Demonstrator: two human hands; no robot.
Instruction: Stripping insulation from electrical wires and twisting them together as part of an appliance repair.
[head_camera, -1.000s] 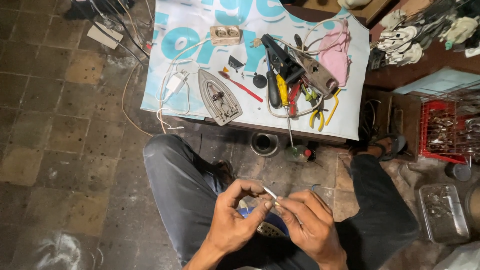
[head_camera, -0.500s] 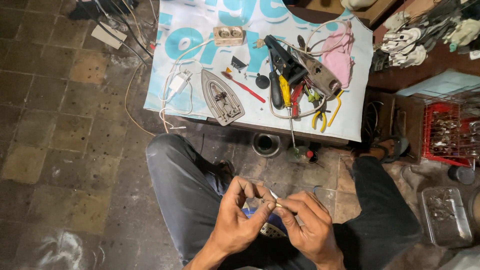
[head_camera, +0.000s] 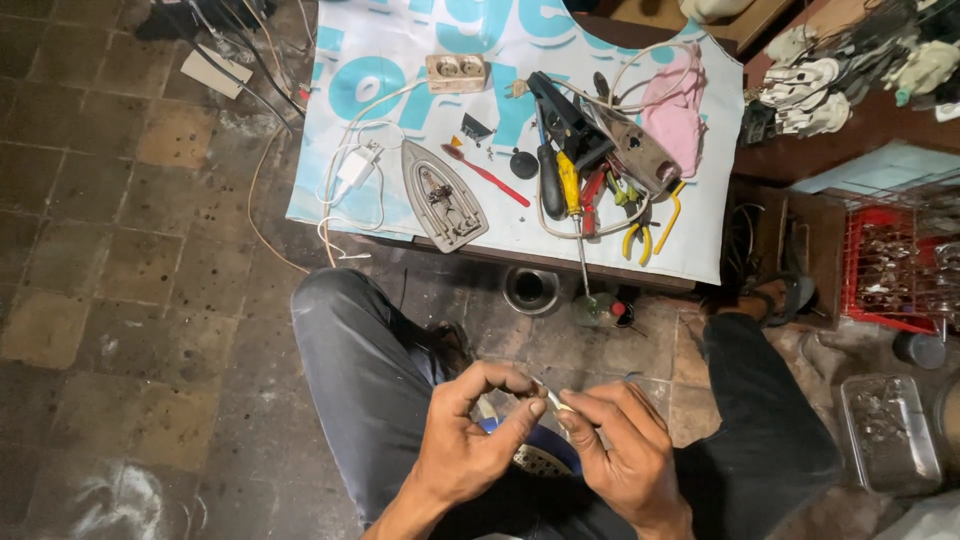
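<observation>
My left hand and my right hand meet low in the head view, above my lap between my knees. Both pinch a small pale thin part with their fingertips; I cannot tell what it is. Under the hands lies a round blue object with a metal mesh face, mostly hidden. Ahead on a low table covered with a white and blue printed sheet lies an iron soleplate, face down with its wiring exposed.
On the sheet are a red toothbrush, screwdrivers, yellow-handled pliers, a socket strip, a white charger with cable and a pink cloth. A metal cup stands on the tiled floor. A red crate is at right.
The hands stay together on the small part, fingers shifting slightly. The view has drifted a little, nothing else moved.
</observation>
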